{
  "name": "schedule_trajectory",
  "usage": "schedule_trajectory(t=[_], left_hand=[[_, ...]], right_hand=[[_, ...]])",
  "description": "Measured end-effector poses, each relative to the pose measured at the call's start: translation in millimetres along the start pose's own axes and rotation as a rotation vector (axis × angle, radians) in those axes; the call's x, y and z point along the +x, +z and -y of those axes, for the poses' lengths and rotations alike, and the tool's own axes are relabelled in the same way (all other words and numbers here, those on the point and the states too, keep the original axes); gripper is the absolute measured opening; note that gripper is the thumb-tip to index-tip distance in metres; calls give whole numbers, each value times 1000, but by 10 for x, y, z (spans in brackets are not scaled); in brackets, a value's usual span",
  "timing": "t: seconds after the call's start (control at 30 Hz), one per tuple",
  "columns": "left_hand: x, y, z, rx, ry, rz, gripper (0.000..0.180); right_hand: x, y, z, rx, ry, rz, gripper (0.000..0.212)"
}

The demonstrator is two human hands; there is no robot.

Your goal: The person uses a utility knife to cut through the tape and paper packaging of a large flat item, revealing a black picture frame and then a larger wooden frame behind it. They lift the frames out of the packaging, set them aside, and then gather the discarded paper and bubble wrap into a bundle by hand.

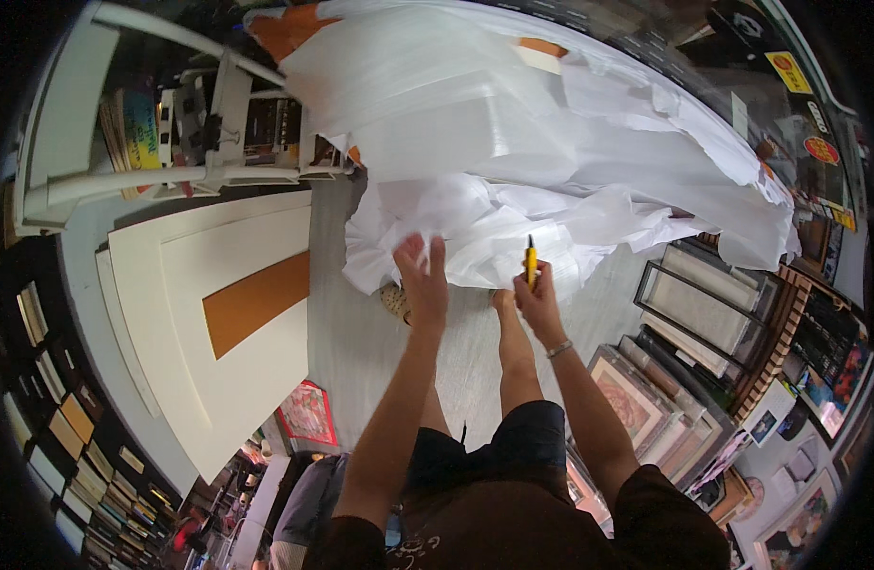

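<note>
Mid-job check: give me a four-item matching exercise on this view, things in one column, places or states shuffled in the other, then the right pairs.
Things:
1. yellow cutter
2. white sheeting
3. red-edged picture
4. wristband

Places or states:
A. low down, at the person's left
B. around the right wrist
C. gripped in the right hand
D. crumpled, in front of the person

Pairs: 1-C, 2-D, 3-A, 4-B

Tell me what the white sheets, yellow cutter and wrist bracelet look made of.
White sheets: thin paper or plastic film, softly sheened; they crumple into creases, but the look leaves it open.
Yellow cutter: probably plastic-bodied, judging by its even, bright colour; the dark tip's material is unclear.
Bracelet: possibly metal, from its pale silvery look, but too small to be sure.
</note>
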State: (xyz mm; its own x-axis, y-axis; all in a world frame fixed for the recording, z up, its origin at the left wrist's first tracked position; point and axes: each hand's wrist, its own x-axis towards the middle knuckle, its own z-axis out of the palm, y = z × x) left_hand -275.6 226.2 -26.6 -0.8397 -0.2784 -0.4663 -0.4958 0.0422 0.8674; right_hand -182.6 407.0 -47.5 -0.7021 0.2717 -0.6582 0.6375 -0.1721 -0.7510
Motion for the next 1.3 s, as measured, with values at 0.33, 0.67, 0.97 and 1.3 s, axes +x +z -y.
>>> schedule_trajectory(t=[0.33, 0.67, 0.97, 1.3], left_hand=[[1133, 1525, -1636, -456, 87, 23, 62], [1107, 71, -191, 409, 47, -389, 44], [792, -676, 105, 467, 46, -619, 72], [1451, -130, -1897, 904, 1083, -364, 97]], right_hand=[[-63, -1213, 131, -32, -22, -90, 13], [-82, -1476, 248, -187, -97, -24, 22], [-33, -1056, 551, -298, -241, 68, 36], [30, -237, 1150, -336, -310, -13, 25]])
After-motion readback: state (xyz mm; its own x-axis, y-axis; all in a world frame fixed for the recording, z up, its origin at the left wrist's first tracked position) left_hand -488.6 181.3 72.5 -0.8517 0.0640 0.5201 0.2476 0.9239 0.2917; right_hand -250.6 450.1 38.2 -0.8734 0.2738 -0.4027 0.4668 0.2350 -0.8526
